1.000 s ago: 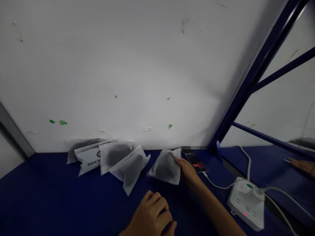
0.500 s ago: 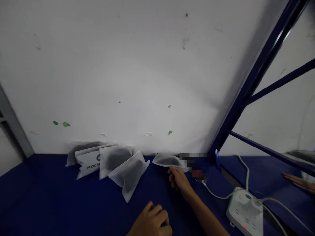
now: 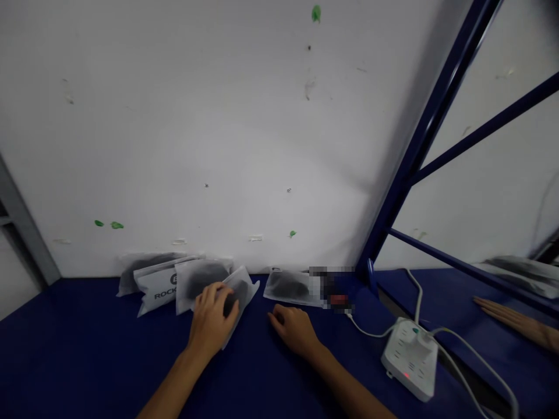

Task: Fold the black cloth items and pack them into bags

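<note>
The left hand (image 3: 212,319) lay open on a frosted pouch (image 3: 236,294) at the end of a row against the white wall (image 3: 218,128); the right hand (image 3: 293,327) rested empty, loosely curled, just short of another pouch (image 3: 289,286). A power strip (image 3: 409,358) sat at the right of the blue bench (image 3: 87,361).

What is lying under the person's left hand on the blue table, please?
The left hand rests on a frosted pouch with a dark item inside. The palm covers the pouch's lower part, and the item cannot be identified.
</note>
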Motion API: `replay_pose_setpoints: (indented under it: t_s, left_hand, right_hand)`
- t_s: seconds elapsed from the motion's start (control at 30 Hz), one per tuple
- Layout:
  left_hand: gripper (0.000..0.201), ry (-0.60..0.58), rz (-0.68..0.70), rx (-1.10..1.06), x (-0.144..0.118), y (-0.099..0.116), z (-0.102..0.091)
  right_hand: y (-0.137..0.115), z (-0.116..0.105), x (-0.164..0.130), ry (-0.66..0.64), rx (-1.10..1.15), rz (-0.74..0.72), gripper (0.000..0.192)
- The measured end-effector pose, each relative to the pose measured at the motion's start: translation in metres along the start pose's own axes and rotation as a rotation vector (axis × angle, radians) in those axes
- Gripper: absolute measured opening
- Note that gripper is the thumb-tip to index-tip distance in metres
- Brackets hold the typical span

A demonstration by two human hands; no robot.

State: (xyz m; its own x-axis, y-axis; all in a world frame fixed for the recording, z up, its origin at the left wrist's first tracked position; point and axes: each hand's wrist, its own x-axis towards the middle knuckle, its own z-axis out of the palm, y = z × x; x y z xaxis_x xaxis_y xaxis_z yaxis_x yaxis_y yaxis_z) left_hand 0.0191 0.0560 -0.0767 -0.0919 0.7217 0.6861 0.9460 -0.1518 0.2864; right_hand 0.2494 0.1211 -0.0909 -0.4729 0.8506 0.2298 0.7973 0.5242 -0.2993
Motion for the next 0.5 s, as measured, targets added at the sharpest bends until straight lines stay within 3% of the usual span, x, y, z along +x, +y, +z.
replay_pose_setpoints:
  t_s: [0.07,0.17,0.33,0.5]
  left_hand:
    - [0.04,0.034,-0.075,0.1,0.0,-0.009,0.005]
    - [0.056,-0.016,-0.146,0.166,0.0,-0.018,0.008]
    - [0.056,-0.169,-0.208,0.085,0.004,-0.025,0.001]
    - [0.057,-0.365,-0.412,-0.113,0.005,-0.024,0.0]
  right_hand:
    - [-0.003,0.0,0.006,-0.002,-0.035,-0.003,0.027]
    - [-0.008,0.002,0.023,-0.012,-0.035,-0.013,0.028]
    - [-0.017,0.009,0.042,-0.007,-0.002,0.001,0.03]
    - [-0.009,0.008,0.038,-0.029,0.118,-0.023,0.028]
